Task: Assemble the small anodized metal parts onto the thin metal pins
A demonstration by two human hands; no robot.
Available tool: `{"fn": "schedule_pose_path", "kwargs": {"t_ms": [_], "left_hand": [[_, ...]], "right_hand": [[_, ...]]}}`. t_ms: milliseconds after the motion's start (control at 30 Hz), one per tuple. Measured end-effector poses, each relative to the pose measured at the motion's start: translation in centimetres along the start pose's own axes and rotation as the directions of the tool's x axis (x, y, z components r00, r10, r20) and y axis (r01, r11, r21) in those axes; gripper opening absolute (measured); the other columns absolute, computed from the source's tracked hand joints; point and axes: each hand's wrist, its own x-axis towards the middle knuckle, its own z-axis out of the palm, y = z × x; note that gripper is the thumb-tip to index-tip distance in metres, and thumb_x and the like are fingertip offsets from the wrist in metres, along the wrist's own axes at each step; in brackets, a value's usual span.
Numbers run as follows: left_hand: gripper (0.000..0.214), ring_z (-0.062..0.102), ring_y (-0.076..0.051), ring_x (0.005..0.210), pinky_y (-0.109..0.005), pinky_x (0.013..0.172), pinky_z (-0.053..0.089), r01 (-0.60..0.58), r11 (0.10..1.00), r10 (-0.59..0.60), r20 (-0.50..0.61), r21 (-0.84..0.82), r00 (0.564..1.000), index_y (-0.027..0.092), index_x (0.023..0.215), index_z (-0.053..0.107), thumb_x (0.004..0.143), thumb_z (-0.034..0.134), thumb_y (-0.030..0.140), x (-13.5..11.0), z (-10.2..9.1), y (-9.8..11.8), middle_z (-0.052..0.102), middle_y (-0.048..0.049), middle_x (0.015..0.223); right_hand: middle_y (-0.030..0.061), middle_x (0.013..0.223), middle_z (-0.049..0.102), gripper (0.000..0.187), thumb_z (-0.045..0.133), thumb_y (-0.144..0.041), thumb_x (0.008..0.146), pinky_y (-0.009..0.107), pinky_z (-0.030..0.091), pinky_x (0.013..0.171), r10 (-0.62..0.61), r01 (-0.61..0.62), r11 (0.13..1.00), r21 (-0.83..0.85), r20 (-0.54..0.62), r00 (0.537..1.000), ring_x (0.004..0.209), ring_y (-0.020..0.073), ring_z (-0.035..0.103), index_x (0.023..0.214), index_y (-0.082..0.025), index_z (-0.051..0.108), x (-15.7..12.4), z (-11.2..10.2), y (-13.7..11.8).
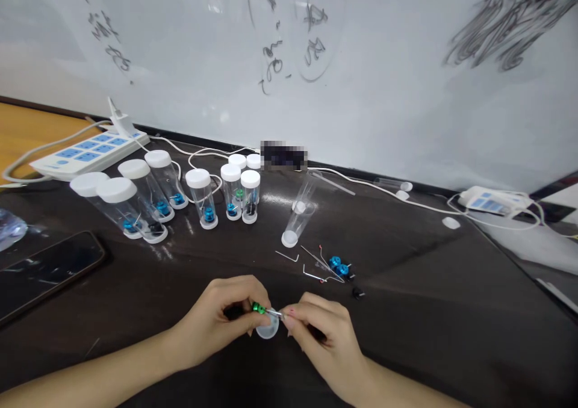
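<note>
Both hands low centre over the dark tabletop [406, 336], almost touching each other. Left hand [221, 318] is pinched shut on a small green part [258, 307], held at the fingertips. Right hand [320, 330] is pinched on a thin metal pin [274, 314], tip pointing left into the green part. The pin's long axis runs roughly left-right, slightly tilted up toward the green end. So the part sits between the two hands, on the left hand's side; the pin comes in from the right. A white cap [267, 328] sits just under the junction, partly hidden by fingers; can't tell if it rests on the tabletop or is held.

Around it:
- loose blue parts [338, 266] and a few bent wires [316, 269] just beyond the right hand, with a small black piece [358, 293] near them
- open clear vial [298, 215] standing mouth-down or tilted, can't tell which, further back
- row of capped vials [201, 197] with blue parts inside, back left
- phone [45, 269] far left, power strip [90, 149] behind it by the wall

The blue parts are nearer the right hand than the left.
</note>
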Motion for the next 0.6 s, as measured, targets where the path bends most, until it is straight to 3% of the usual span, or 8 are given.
{"fn": "schedule_pose_path", "kwargs": {"t_ms": [167, 333, 500, 600], "left_hand": [[0.012, 0.06, -0.018, 0.077, -0.028, 0.069, 0.05, -0.145, 0.976, 0.139, 0.047, 0.162, 0.989, 0.017, 0.089, 0.066, 0.085, 0.055, 0.016, 0.0, -0.4, 0.8, 0.065, -0.0078, 0.084], [0.016, 0.061, -0.019, 0.079, -0.029, 0.069, 0.05, -0.224, 0.955, 0.212, 0.08, 0.195, 0.974, 0.017, 0.094, 0.065, 0.087, 0.051, 0.013, -0.1, -0.4, 1.2, 0.066, -0.0099, 0.086], [0.011, 0.058, -0.013, 0.062, -0.024, 0.058, 0.049, -0.022, 0.996, 0.029, -0.083, 0.087, 0.996, 0.016, 0.079, 0.065, 0.084, 0.057, 0.022, 0.2, -0.3, 0.7, 0.064, -0.0044, 0.076], [0.014, 0.055, -0.01, 0.054, -0.021, 0.049, 0.047, 0.091, 0.995, -0.094, -0.105, -0.032, 0.99, 0.015, 0.079, 0.064, 0.083, 0.059, 0.027, 0.4, -0.3, 0.4, 0.062, -0.0029, 0.074]], "right_hand": [[-0.0003, 0.062, 0.058, 0.017, 0.051, -0.022, 0.09, 0.02, 0.044, 0.047, 0.129, -0.135, 0.981, 0.139, 0.053, 0.99, 0.049, 0.0094, 0.055, 0.086, -0.016, 0.066, 0.1, 0.3, -0.1], [-0.0044, 0.054, 0.058, 0.009, 0.052, -0.025, 0.09, 0.018, 0.044, 0.045, 0.214, -0.23, 0.941, 0.249, 0.09, 0.973, 0.043, 0.0086, 0.056, 0.09, -0.017, 0.056, -0.2, 0.5, 0.1], [-0.0003, 0.071, 0.061, 0.016, 0.063, -0.024, 0.084, 0.023, 0.047, 0.057, 0.112, -0.11, 0.986, 0.124, -0.009, 0.994, 0.06, 0.0115, 0.055, 0.098, -0.019, 0.059, -0.2, 0.3, 0.1], [0.0019, 0.077, 0.061, 0.019, 0.061, -0.019, 0.084, 0.026, 0.048, 0.061, 0.029, -0.025, 0.997, 0.069, -0.061, 0.998, 0.065, 0.0131, 0.055, 0.103, -0.02, 0.061, -0.1, 0.2, 0.2]]}}
